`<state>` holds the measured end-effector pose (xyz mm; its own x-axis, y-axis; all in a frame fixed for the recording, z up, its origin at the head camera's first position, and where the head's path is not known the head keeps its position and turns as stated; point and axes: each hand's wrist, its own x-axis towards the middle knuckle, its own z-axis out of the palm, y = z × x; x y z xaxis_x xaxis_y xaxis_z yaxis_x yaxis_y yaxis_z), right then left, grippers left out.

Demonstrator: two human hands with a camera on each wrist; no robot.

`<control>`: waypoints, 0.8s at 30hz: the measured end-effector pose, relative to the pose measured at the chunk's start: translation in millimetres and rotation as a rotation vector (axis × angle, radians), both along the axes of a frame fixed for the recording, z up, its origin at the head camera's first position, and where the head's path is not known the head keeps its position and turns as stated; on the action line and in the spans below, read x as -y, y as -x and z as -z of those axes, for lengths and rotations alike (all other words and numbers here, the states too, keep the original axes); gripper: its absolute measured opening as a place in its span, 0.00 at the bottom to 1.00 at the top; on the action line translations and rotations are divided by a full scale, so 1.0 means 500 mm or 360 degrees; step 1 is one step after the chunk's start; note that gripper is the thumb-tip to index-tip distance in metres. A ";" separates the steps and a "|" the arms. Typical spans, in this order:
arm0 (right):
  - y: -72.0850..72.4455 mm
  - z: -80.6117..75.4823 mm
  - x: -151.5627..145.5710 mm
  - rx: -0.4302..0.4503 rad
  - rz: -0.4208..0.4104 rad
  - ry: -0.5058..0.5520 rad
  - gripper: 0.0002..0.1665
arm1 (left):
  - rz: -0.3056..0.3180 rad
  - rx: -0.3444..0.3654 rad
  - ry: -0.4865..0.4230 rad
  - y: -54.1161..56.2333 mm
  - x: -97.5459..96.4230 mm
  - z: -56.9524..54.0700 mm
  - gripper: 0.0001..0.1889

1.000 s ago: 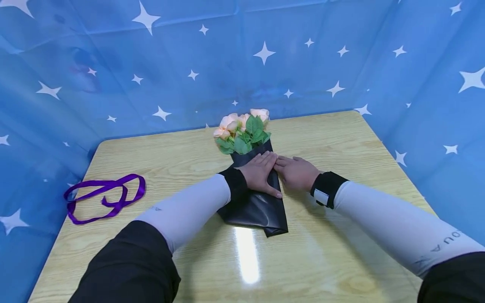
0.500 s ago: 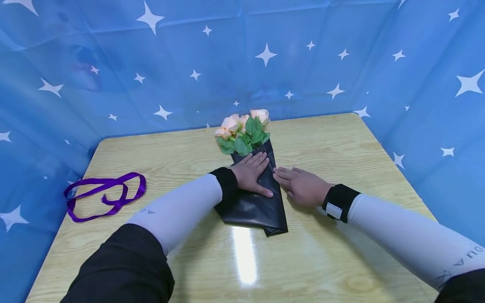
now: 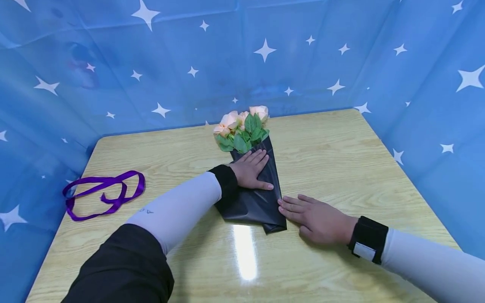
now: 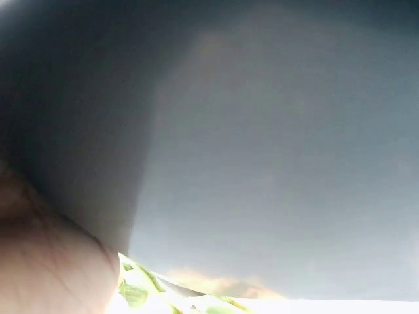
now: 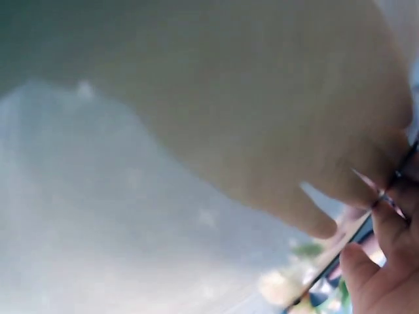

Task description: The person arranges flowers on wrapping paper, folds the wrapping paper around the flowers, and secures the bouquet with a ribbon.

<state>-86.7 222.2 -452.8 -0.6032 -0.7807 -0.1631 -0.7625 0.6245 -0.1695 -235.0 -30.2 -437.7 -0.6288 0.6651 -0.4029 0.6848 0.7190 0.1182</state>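
a blue star-printed curtain (image 3: 242, 54) hangs behind the wood-grain bench (image 3: 333, 160). a black wrapper (image 3: 254, 210) lies mid-bench. a purple ribbon (image 3: 115, 180) is looped well to its left. leafy peach flowers (image 3: 241, 141) poke from the wrapper's far end. the right hand (image 3: 320, 219), fingers straight, lies along its right edge; the left hand (image 3: 250, 170) rests spread on top.

Flowers (image 3: 229, 120) are peach, wrapping (image 3: 253, 207) black, ribbon (image 3: 114, 181) purple, backdrop (image 3: 219, 50) star-patterned blue.
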 end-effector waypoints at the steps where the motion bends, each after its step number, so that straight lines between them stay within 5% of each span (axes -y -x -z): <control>1: -0.007 0.001 0.000 -0.0010 -0.0016 -0.0007 0.38 | -0.0003 -0.0009 0.0002 0.001 0.001 0.000 0.56; 9: -0.041 0.001 -0.006 -0.0045 -0.0047 -0.0048 0.40 | 0.0016 0.0039 -0.0031 -0.002 0.002 0.008 0.57; 19: -0.073 -0.015 -0.007 0.0083 -0.0031 -0.0026 0.42 | -0.0013 0.0093 -0.0044 0.005 0.005 0.001 0.56; 24: -0.094 -0.023 0.000 0.0006 -0.0099 -0.0060 0.40 | 0.0016 0.0073 -0.0042 0.010 0.004 0.006 0.57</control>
